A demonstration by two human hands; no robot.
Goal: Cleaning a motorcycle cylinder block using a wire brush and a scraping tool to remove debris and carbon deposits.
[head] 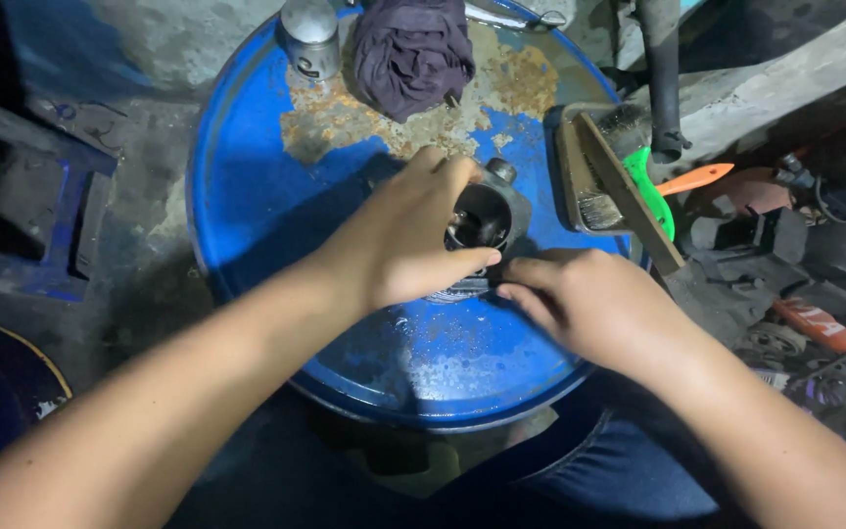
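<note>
A: What's each hand got?

B: Left hand [408, 235] is wrapped over the grey metal cylinder [487, 217], fingers closed on its rim, thumb at the near edge. Right hand [589, 304] sits just beside it, fingertips pinched together at the cylinder's base – can't tell if there's anything between them.

A: And where's the cylinder?

B: Standing on the blue drum lid [266, 206], right of centre, bore facing up. Something dark shows inside the bore, too dim to name.

A: Around it?

B: Behind the cylinder – a purple rag [413, 49] and a small metal can [309, 37], both on the lid's rusty patch. To the cylinder's right, a wire brush [611, 181] w/ wooden handle, and a green-and-orange tool [673, 186] past that.

A: How far along?

B: Judging by the pic, mid-job: cylinder's gripped and being worked at its base, brush and rag lying untouched.
</note>
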